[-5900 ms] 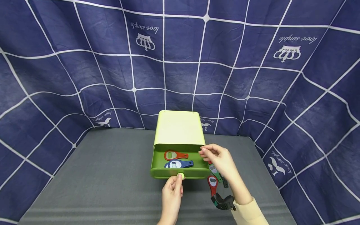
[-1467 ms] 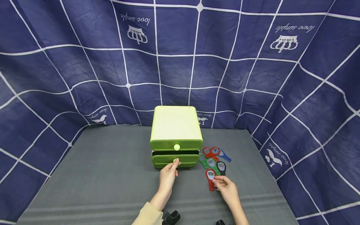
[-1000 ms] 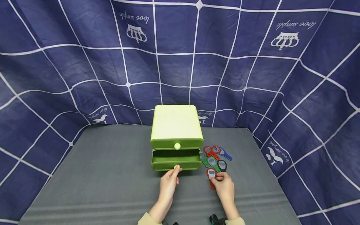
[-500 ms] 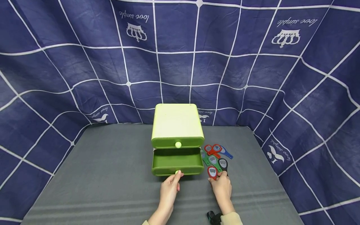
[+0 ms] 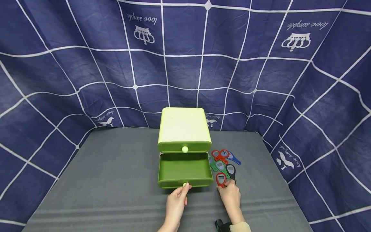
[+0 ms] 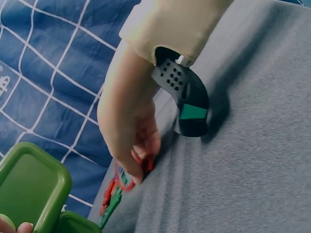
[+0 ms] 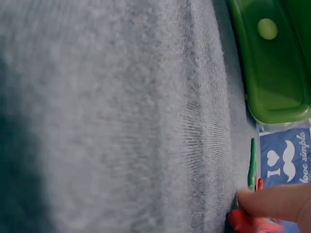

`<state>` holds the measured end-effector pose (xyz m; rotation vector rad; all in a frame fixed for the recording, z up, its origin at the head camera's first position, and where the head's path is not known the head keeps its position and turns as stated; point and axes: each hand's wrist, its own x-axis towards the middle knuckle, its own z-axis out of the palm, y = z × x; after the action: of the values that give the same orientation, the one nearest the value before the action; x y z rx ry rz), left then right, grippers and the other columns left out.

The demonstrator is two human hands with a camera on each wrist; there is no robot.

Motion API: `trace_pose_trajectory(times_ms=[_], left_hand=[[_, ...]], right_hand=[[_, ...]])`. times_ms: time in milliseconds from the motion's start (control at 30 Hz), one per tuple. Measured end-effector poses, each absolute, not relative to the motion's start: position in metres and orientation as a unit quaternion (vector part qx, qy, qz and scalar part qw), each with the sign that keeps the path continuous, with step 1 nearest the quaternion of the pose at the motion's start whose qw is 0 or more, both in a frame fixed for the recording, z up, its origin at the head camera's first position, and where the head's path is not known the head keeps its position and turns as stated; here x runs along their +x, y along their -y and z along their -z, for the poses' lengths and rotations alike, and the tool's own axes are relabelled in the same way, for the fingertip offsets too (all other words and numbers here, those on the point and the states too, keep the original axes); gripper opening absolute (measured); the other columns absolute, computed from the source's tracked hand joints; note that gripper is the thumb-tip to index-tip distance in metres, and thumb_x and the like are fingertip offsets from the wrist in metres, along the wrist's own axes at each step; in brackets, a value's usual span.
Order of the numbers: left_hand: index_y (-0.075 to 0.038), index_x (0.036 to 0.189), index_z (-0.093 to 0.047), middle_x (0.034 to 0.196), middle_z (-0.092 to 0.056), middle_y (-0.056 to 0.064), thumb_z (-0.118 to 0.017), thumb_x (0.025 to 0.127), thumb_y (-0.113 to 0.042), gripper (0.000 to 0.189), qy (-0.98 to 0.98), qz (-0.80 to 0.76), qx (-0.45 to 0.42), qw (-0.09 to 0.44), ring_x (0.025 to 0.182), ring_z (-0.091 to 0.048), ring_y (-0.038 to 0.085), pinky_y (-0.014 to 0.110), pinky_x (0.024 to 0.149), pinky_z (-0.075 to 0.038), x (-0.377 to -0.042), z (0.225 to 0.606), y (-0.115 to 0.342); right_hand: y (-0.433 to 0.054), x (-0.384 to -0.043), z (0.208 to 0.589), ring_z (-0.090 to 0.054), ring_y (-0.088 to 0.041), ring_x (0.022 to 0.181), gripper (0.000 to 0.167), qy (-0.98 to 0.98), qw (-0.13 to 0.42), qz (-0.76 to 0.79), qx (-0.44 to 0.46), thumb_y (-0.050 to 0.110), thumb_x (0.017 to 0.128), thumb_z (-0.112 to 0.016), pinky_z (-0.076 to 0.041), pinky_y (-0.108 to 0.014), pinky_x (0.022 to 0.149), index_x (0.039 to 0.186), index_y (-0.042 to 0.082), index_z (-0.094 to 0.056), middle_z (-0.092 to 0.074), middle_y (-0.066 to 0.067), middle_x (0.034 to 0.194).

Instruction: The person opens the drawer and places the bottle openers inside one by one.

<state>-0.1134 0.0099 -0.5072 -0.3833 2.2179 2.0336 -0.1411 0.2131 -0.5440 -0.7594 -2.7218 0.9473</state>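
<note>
Left hand (image 5: 175,204): thumb and finger pinch the lower knob (image 5: 185,184) at the front edge of the lower drawer (image 5: 171,185). This drawer stands well out from the light green box (image 5: 185,125), its floor showing between the side walls. The upper drawer (image 5: 171,147) is closed above it.

Right hand (image 5: 231,196): fingers grip the near red opener (image 5: 221,178) by its handle, over the grey counter (image 5: 110,180), to the right of the drawer's front corner. The ring head points away from the person. The fingertips are close beside the handle of the black opener (image 5: 231,170); contact there cannot be confirmed.

Clearances: two green openers (image 5: 221,166) lie beyond the near red opener, the left one just beside the drawer's right wall, so room is tight along that edge. Two overlapping red openers (image 5: 224,153) and a blue opener (image 5: 234,159) lie farther back. The counter extends broadly left of the box, with a further stretch between the openers and the right-hand side of the blue curtain (image 5: 185,74). The box's rear edge stands near the curtain.
</note>
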Motion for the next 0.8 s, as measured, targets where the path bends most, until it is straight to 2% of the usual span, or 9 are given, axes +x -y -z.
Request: trace_pose_trajectory(times_ms=[167,233,333,567,800], left_hand=[[-0.013,0.101,-0.077,0.048,-0.044,-0.007,-0.064,0.092,-0.049,0.04,-0.736,-0.663,-0.128,0.043,0.053,-0.045,0.008,0.021,0.062,-0.038,-0.108,0.507,-0.011],[-0.012,0.101,-0.077,0.048,-0.044,-0.008,-0.064,0.092,-0.048,0.039,-0.738,-0.662,-0.125,0.036,0.053,-0.046,0.009,0.021,0.064,-0.039,-0.107,0.507,-0.011],[-0.012,0.101,-0.078,0.048,-0.044,-0.008,-0.064,0.093,-0.047,0.039,-0.743,-0.657,-0.119,0.028,0.053,-0.047,0.008,0.02,0.066,-0.04,-0.106,0.507,-0.01],[-0.013,0.101,-0.078,0.047,-0.044,-0.009,-0.064,0.093,-0.047,0.037,-0.747,-0.655,-0.109,0.028,0.053,-0.047,0.007,0.019,0.064,-0.04,-0.104,0.508,-0.006],[-0.012,0.098,-0.078,0.046,-0.044,-0.009,-0.063,0.093,-0.046,0.037,-0.757,-0.645,-0.101,0.021,0.049,-0.044,0.006,0.02,0.061,-0.039,-0.103,0.509,-0.002]], right_hand=[[-0.218,-0.14,0.544,-0.061,-0.023,0.057,0.037,0.893,0.085,-0.362,-0.254,0.017,0.078,-0.082,-0.046,-0.037,0.055,0.089,-0.003,-0.053,-0.064,-0.011,0.067],[-0.221,-0.139,0.541,-0.062,-0.016,0.05,0.038,0.876,0.085,-0.395,-0.261,0.018,0.078,-0.082,-0.047,-0.032,0.05,0.094,-0.005,-0.056,-0.068,-0.008,0.066],[-0.228,-0.141,0.532,-0.063,-0.012,0.044,0.045,0.855,0.081,-0.44,-0.263,0.02,0.081,-0.08,-0.05,-0.029,0.045,0.106,-0.009,-0.057,-0.071,-0.009,0.067],[-0.238,-0.144,0.493,-0.065,-0.01,0.052,0.054,0.823,0.073,-0.504,-0.253,0.026,0.088,-0.075,-0.055,-0.031,0.052,0.124,-0.008,-0.055,-0.074,-0.01,0.077],[-0.233,-0.142,0.455,-0.06,-0.006,0.052,0.05,0.787,0.07,-0.573,-0.22,0.024,0.087,-0.077,-0.051,-0.022,0.05,0.124,-0.004,-0.058,-0.073,-0.002,0.079]])
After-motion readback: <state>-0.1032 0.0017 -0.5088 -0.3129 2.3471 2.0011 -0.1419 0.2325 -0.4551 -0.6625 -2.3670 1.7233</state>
